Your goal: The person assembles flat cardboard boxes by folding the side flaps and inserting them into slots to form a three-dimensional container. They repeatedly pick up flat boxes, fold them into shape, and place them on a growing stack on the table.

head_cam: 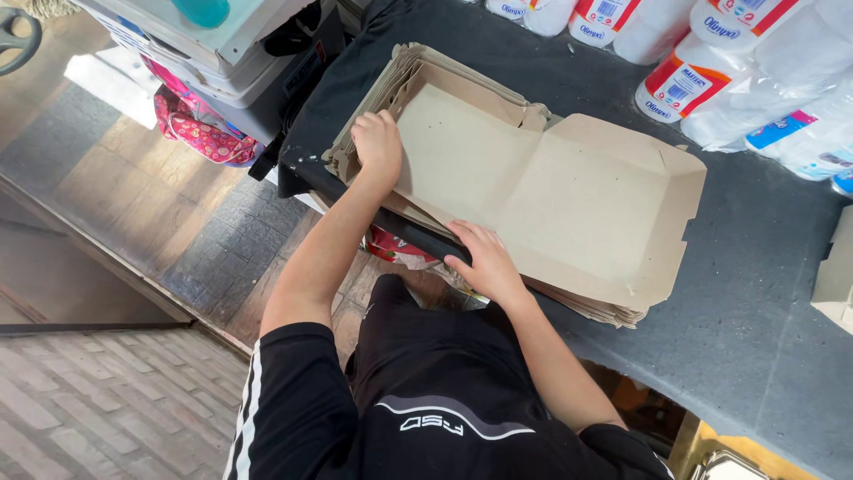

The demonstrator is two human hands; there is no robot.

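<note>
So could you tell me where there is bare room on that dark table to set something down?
The dark table is bare right of the stack of open cardboard boxes, up to a box corner at the edge, and behind the stack. The wrapped paper rolls crowd the far right. The left hand and right hand rest on the stack.

My left hand (pixel 378 142) covers part of the near wall of the top cardboard box (pixel 542 191); my fingertips there are hidden. My right hand (pixel 484 258) hides the box's front edge beneath it. The stack of flat boxes (pixel 586 307) underneath shows only its edges; I cannot count them. The wrapped paper rolls (pixel 755 80) are cut off by the top and right edges. A pale box (pixel 835 280) at right is cut off. The patterned bag (pixel 191 129) is partly hidden under the plastic containers (pixel 204 44).
</note>
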